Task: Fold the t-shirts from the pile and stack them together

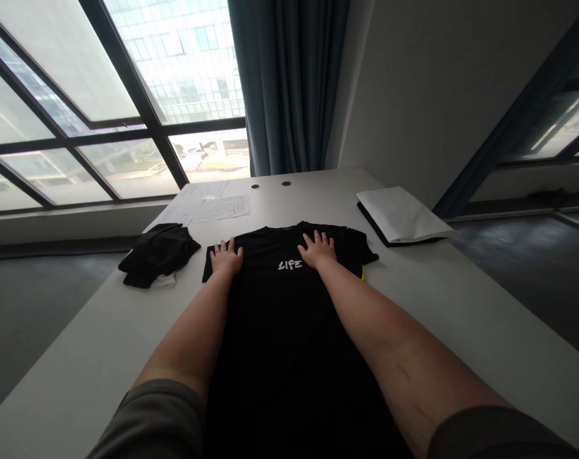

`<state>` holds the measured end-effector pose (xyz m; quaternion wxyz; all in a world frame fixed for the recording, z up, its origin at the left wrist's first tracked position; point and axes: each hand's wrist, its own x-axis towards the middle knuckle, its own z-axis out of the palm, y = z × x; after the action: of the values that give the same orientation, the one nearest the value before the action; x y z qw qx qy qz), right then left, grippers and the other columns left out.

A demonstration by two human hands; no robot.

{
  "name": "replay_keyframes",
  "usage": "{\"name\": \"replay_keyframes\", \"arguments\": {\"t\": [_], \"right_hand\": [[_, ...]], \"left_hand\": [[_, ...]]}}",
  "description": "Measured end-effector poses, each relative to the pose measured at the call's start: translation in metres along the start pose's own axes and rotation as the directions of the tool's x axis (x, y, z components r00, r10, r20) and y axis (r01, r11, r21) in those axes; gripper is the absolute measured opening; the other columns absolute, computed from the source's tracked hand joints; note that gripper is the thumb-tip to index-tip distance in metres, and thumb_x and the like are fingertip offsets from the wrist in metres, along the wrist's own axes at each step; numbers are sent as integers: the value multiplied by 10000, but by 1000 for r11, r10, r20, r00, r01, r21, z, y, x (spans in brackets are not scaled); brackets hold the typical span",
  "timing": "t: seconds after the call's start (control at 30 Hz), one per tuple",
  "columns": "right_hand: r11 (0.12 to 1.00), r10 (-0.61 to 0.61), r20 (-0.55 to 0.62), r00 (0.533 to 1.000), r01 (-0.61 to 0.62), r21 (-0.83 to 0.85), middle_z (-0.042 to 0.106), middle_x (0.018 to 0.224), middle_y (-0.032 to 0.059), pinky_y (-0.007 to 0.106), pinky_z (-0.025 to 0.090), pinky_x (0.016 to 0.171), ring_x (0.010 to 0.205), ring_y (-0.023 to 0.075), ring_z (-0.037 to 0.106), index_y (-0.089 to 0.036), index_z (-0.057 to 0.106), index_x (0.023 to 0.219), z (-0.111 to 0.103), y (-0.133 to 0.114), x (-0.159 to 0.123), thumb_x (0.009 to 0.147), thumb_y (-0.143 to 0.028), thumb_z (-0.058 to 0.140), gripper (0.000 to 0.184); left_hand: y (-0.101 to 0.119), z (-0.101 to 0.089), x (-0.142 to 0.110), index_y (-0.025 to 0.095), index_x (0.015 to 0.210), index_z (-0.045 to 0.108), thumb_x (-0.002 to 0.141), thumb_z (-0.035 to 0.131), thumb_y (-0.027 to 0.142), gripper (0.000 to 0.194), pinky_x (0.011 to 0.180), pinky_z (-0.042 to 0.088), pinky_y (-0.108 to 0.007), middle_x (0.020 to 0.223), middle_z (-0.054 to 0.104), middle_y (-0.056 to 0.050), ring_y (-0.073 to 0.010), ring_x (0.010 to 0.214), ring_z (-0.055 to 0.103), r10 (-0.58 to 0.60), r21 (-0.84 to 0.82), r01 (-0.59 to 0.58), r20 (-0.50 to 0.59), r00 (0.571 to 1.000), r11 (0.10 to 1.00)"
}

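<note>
A black T-shirt (280,331) with white lettering on its chest lies spread on the white table, its collar pointing away from me. My left hand (226,257) rests flat near the shirt's left shoulder, fingers spread. On the upper chest, just right of the lettering, my right hand (319,250) presses down with fingers apart. Neither hand grips the cloth. A bit of yellow shows at the shirt's right edge under the sleeve. The lower end of the shirt runs out of view toward me, between my forearms.
A crumpled black garment (158,254) with some white cloth lies at the table's left. Printed papers (217,207) are behind it. At right sits a folded white item (399,213) over something black. The white table (461,344) has two round holes near its far edge, before a blue curtain (289,89).
</note>
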<state>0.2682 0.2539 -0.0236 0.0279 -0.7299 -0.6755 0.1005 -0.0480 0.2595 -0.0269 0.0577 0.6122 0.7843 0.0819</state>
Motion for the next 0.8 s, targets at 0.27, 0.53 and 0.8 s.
{"name": "replay_keyframes", "arguments": {"t": [0.27,0.53,0.8], "right_hand": [[1000,-1,-17,1000,1,6,98,1761,82,573,41,1263,1602,352,74,-332,214,1673,4,3,4,1027,-670,253,730],[1000,-8,-38,999,9,19,120,1758,79,558,49,1269,1602,349,90,-328,246,1667,2,2,0,1029,-654,273,716],[1000,-13,-72,997,14,16,173,1748,87,539,81,1271,1598,338,126,-313,295,1654,0,1,-5,1038,-612,284,684]], "left_hand": [[-33,-6,2,172,1623,368,1022,288,454,669,1275,178,-550,1722,252,-98,-310,1590,221,-73,-17,73,-6,997,997],[-62,-18,-17,143,1542,492,984,416,455,643,1230,293,-531,1666,375,-165,-345,1525,353,-141,-36,137,-129,982,990],[-95,-27,-38,209,1382,615,920,600,495,544,985,501,-507,1197,743,-170,-388,1147,672,-141,-119,116,-223,965,986]]}}
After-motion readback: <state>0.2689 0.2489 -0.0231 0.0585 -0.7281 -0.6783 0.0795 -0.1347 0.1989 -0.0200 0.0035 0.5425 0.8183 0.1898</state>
